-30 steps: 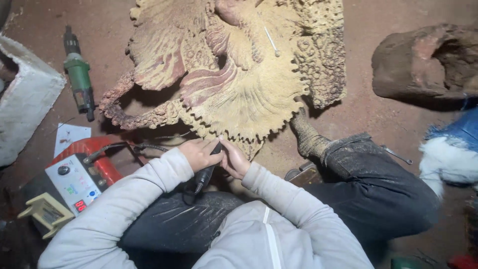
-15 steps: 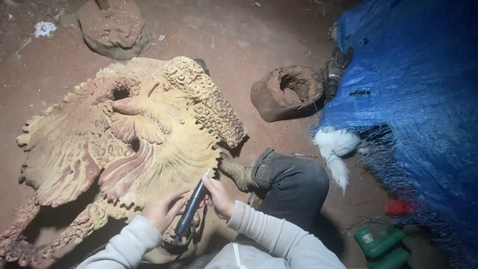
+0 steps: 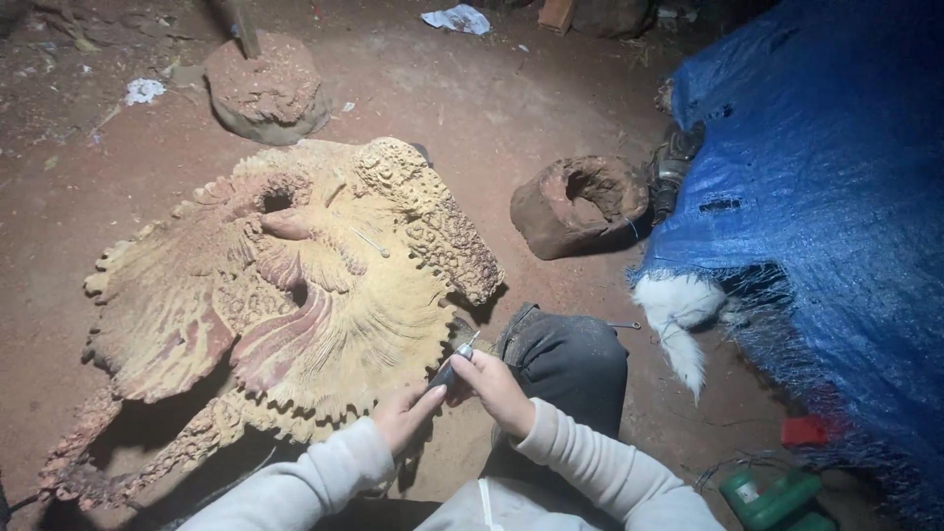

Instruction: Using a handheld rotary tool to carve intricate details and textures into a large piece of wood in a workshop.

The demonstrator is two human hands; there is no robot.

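Nearest the camera, at about 6 o'clock, two pale grey sleeves lead up to the hands. The left hand [image 3: 405, 415] has its fingers curled about the lower end of a slim dark rotary tool [image 3: 450, 367]; the right hand [image 3: 500, 388] is closed around the tool's upper body, just above the left. The tool tilts toward 1 o'clock, and its metal tip sits at the lower right edge of the wood carving [image 3: 295, 305]. Whether the tip touches the wood cannot be told.

Just to the right of the hands a bent knee in dark trousers [image 3: 567, 366] rests on the reddish dirt floor [image 3: 472, 108]. At 4 o'clock a green power tool [image 3: 770, 499] lies low in the frame, with a small red object [image 3: 804, 431] just above it.

The carving spreads from the centre out to 9 o'clock: a large, flat, pale yellow piece with fanned ridges, pinkish streaks and a knobbly border along its right side.

At 2 o'clock lies a hollowed reddish stump [image 3: 580, 205]. A blue tarp [image 3: 816, 216] fills the right side from 1 to 4 o'clock, a white tuft [image 3: 677, 313] at its lower edge. At 11 o'clock, far off, stands a rounded wood block [image 3: 265, 88].
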